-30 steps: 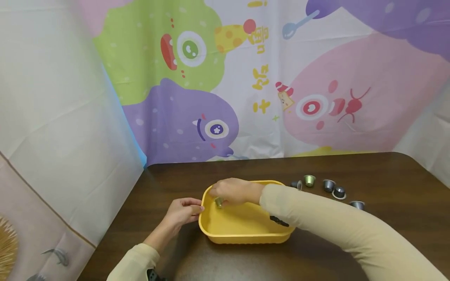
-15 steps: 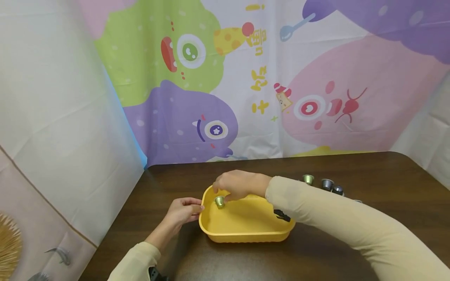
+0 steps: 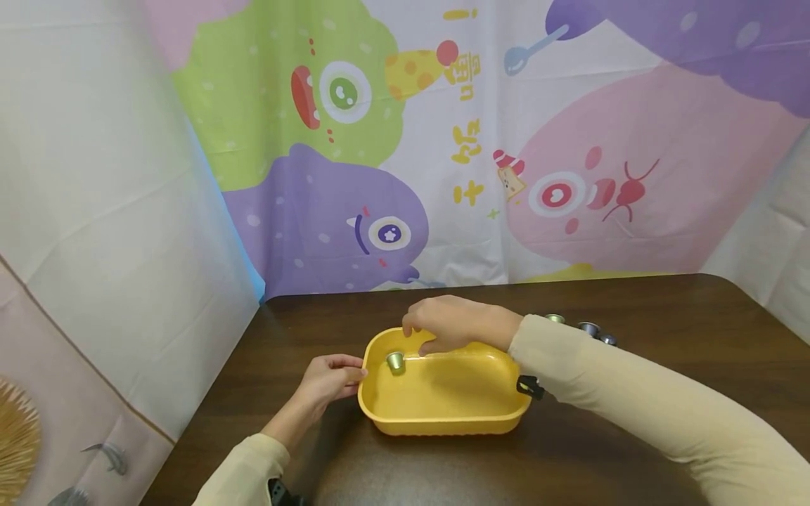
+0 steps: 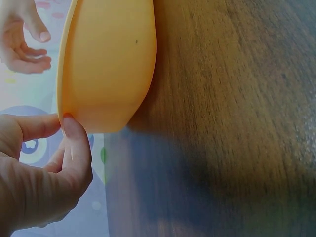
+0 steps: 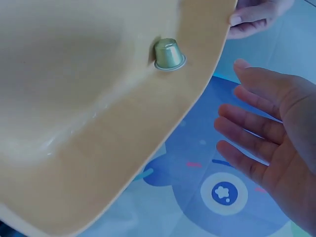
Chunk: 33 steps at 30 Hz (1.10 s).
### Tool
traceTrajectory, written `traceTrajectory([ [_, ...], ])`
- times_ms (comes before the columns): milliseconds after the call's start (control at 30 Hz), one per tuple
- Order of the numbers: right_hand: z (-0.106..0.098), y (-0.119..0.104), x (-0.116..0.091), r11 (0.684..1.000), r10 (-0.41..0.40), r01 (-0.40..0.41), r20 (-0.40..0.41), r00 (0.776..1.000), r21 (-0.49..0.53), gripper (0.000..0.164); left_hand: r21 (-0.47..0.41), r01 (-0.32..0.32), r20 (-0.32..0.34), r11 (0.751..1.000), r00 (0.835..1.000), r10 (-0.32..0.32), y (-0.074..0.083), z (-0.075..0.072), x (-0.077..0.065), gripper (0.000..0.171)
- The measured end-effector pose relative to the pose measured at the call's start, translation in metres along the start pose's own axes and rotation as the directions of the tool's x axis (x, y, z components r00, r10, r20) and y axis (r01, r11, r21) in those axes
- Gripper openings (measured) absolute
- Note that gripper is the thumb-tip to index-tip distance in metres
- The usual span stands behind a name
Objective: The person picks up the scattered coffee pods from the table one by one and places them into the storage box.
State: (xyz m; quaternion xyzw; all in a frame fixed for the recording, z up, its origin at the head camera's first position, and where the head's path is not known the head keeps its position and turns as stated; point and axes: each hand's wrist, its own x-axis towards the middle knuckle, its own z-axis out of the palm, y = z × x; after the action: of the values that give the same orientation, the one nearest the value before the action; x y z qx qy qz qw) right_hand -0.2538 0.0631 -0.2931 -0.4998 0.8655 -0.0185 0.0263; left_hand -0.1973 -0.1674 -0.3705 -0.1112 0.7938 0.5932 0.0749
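Observation:
A yellow plastic tray (image 3: pixel 443 426) stands on the table, and a single light-green coffee capsule (image 3: pixel 396 363) lies inside near its left end. At the tray's left rim, my left hand (image 3: pixel 329 385) pinches the edge between thumb and fingers, as the left wrist view confirms. Over the tray's far side hovers my right hand (image 3: pixel 457 322), its fingers loosely bent and holding nothing. In the right wrist view that hand (image 5: pixel 276 123) is apart from the tray, while the green capsule (image 5: pixel 169 54) rests by the tray's inner wall.
To the right, partly behind the right sleeve, are another green capsule (image 3: pixel 555 318) and dark capsules, one grey-blue (image 3: pixel 589 328) and one darker (image 3: pixel 608 339). A cartoon-printed curtain (image 3: pixel 354 225) hangs behind the brown table (image 3: pixel 304 316).
My right hand has let go of the green capsule, leaving it in the tray, then risen and shifted right. My left hand has stayed on the rim.

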Motion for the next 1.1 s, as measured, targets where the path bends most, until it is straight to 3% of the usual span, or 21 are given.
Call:
traceTrajectory([
  [400,0.006,0.006,-0.028,0.998,-0.038,0.026,-0.187,0.982,-0.062,0.031,-0.010,0.007,0.008,1.000,1.000,-0.007,-0.002,0.000,0.000,0.029],
  [800,0.017,0.010,-0.060,0.987,-0.053,-0.004,-0.350,0.935,-0.162,0.035,-0.006,0.020,0.007,1.000,1.000,-0.020,-0.003,-0.001,-0.001,0.027],
  [1100,0.022,0.014,-0.092,0.979,-0.066,-0.036,-0.475,0.877,-0.201,0.037,0.000,0.014,0.015,1.000,1.000,-0.015,0.000,-0.002,0.001,0.027],
])
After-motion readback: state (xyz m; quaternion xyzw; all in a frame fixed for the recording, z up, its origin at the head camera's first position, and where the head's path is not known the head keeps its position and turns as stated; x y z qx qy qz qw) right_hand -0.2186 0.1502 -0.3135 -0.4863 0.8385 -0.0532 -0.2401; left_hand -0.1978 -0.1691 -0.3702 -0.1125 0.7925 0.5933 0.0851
